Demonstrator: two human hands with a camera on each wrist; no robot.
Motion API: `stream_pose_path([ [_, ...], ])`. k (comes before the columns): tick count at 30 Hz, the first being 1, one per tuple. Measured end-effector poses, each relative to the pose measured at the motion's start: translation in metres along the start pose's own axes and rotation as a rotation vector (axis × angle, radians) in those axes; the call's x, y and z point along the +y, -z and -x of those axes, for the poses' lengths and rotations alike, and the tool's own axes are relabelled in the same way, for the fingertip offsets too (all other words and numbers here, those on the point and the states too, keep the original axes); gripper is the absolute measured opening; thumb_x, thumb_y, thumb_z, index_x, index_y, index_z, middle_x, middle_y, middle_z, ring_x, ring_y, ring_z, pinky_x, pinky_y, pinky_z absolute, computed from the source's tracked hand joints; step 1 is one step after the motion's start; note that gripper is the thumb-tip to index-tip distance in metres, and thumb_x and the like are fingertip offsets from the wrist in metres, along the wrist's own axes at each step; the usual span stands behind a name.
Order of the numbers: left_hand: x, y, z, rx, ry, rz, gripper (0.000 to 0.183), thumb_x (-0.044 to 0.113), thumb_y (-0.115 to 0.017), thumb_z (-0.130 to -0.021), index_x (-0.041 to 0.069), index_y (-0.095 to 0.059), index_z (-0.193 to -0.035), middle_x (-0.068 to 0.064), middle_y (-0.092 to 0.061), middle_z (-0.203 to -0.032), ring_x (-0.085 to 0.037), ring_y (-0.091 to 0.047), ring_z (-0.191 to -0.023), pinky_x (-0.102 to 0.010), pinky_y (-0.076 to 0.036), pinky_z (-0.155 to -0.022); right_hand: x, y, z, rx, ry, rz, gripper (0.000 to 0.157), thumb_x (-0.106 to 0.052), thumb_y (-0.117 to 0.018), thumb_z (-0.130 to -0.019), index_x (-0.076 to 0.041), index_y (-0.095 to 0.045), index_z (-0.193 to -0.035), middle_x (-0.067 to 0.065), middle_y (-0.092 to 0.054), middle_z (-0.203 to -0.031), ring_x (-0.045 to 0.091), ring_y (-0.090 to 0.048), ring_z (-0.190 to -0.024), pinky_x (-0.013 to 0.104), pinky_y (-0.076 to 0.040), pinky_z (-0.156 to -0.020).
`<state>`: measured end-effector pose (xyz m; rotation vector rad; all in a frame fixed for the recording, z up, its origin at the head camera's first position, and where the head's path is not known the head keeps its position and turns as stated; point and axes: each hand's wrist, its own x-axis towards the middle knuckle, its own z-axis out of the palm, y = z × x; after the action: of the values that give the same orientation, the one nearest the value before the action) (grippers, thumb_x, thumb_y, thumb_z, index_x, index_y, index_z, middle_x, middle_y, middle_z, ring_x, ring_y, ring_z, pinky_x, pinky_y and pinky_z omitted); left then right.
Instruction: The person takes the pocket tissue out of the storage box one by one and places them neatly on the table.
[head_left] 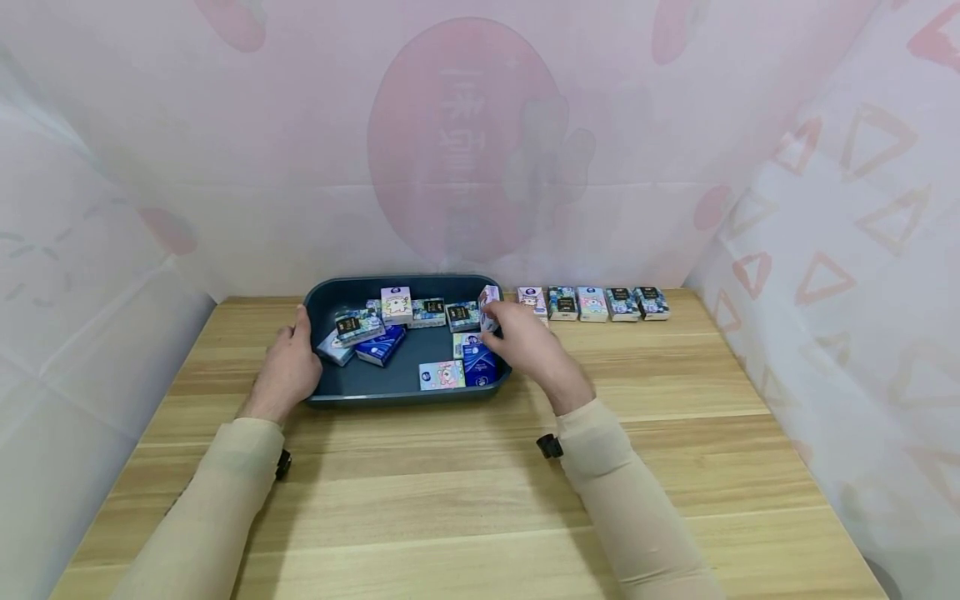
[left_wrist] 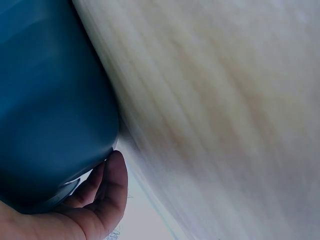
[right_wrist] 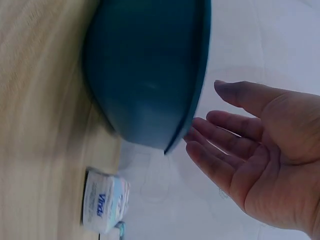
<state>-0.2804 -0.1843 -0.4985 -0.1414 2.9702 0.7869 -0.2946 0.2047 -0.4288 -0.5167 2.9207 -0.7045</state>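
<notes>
A dark blue-green tray (head_left: 390, 398) holds several small tissue packs, among them a blue pack (head_left: 381, 345) and a black-labelled floral pack (head_left: 360, 326). My left hand (head_left: 291, 367) grips the tray's left end, thumb along the rim and fingers curled underneath in the left wrist view. Over the right rim reaches my right hand (head_left: 531, 343), its fingertips by a pink-and-white tissue pack (head_left: 489, 295) that stands tilted at the wall. In the right wrist view this hand's thumb and fingers are spread apart, with no pack visible between them; the rim hides some fingertips.
Right of the tray, a row of tissue packs (head_left: 592, 305) runs along the back of the wooden table (head_left: 420, 492), below the patterned backdrop. One white Vinda pack (right_wrist: 103, 201) lies near the tray's outer wall in the right wrist view.
</notes>
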Motion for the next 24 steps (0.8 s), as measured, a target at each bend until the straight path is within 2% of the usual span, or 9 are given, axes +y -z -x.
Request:
stream_pose_path([
  [4, 0.000, -0.001, -0.001, -0.001, 0.007, -0.003, 0.089, 0.001, -0.041, -0.115, 0.003, 0.014, -0.186, -0.052, -0.028, -0.177, -0.068, -0.054, -0.149, -0.085, -0.047, -0.124, -0.006, -0.010, -0.001, -0.046, 0.021, 0.025, 0.050, -0.023, -0.074, -0.117, -0.002, -0.067, -0.162, 0.019, -0.072, -0.163, 0.036, -0.069, -0.153, 0.051, -0.057, -0.131],
  [9, 0.001, 0.000, 0.000, 0.001, 0.008, -0.008, 0.089, 0.001, -0.040, -0.115, 0.003, 0.013, -0.186, -0.052, -0.028, -0.177, -0.068, -0.053, -0.150, -0.085, -0.047, -0.125, -0.013, -0.021, -0.001, -0.084, 0.045, 0.089, 0.049, -0.023, -0.077, -0.116, -0.002, -0.070, -0.159, 0.018, -0.075, -0.159, 0.036, -0.073, -0.148, 0.051, -0.060, -0.128],
  [12, 0.001, 0.001, 0.000, 0.000, 0.006, -0.011, 0.088, 0.001, -0.040, -0.115, 0.003, 0.013, -0.186, -0.053, -0.027, -0.177, -0.069, -0.052, -0.151, -0.085, -0.046, -0.125, -0.016, -0.027, 0.000, -0.095, 0.056, 0.167, 0.047, -0.025, -0.077, -0.116, -0.003, -0.072, -0.157, 0.017, -0.078, -0.154, 0.034, -0.077, -0.140, 0.050, -0.064, -0.122],
  [17, 0.001, 0.001, 0.000, -0.006, 0.008, -0.004, 0.089, 0.001, -0.041, -0.115, 0.003, 0.013, -0.186, -0.053, -0.025, -0.178, -0.069, -0.051, -0.152, -0.085, -0.045, -0.126, -0.019, -0.034, 0.001, -0.107, 0.052, 0.265, 0.040, -0.029, -0.078, -0.115, -0.007, -0.077, -0.149, 0.011, -0.084, -0.137, 0.025, -0.082, -0.117, 0.044, -0.071, -0.103],
  [20, 0.001, 0.001, 0.000, -0.010, 0.010, 0.001, 0.089, 0.001, -0.041, -0.115, 0.003, 0.014, -0.185, -0.053, -0.024, -0.179, -0.070, -0.049, -0.154, -0.085, -0.045, -0.126, -0.019, -0.037, 0.001, -0.117, 0.059, 0.298, 0.037, -0.030, -0.079, -0.115, -0.008, -0.080, -0.145, 0.009, -0.086, -0.127, 0.021, -0.080, -0.103, 0.041, -0.071, -0.093],
  [24, 0.002, 0.002, 0.000, -0.011, 0.008, 0.001, 0.089, 0.001, -0.041, -0.115, 0.004, 0.015, -0.185, -0.053, -0.024, -0.178, -0.070, -0.049, -0.155, -0.085, -0.044, -0.126, -0.019, -0.039, 0.002, -0.123, 0.060, 0.323, 0.036, -0.030, -0.079, -0.115, -0.008, -0.081, -0.143, 0.009, -0.086, -0.125, 0.019, -0.075, -0.096, 0.039, -0.070, -0.090],
])
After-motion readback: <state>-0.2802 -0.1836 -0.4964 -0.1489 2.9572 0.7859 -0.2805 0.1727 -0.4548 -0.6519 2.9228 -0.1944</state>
